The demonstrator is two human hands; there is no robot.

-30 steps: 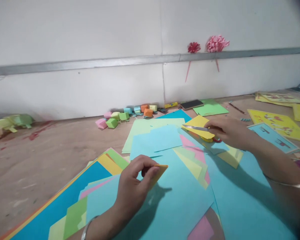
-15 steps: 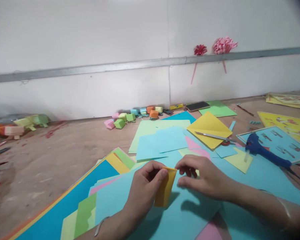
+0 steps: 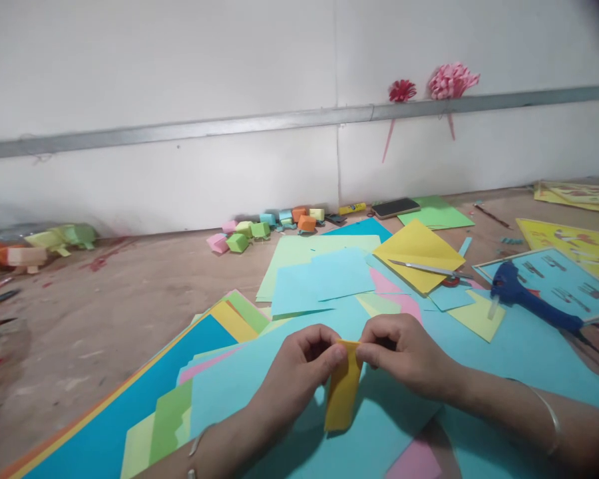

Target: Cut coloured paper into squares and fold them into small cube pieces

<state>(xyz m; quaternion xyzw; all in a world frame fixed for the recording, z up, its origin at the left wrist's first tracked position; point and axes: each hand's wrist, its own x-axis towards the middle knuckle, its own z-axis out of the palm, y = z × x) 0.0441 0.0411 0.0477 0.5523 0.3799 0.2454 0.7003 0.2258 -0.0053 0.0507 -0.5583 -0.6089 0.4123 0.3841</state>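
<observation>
A narrow folded piece of yellow paper [image 3: 343, 389] hangs upright between my hands, above light blue sheets [image 3: 379, 432]. My left hand [image 3: 304, 362] pinches its upper left corner between thumb and fingers. At the upper right corner, my right hand [image 3: 402, 352] pinches it the same way, thumb below the bent fingers. The lower end of the yellow piece hangs free, close over the blue paper; whether it touches cannot be made out.
A blue glue gun [image 3: 534, 303] lies at right by a framed card [image 3: 564, 283]. A craft knife [image 3: 429, 268] rests on a yellow square [image 3: 419, 243]. Small paper boxes [image 3: 259, 229] and a phone [image 3: 396, 207] sit near the wall. Layered coloured sheets [image 3: 170, 372] lie at left.
My right hand has closed onto the upper right corner of the yellow paper. The paper and my left hand have shifted slightly right and down.
</observation>
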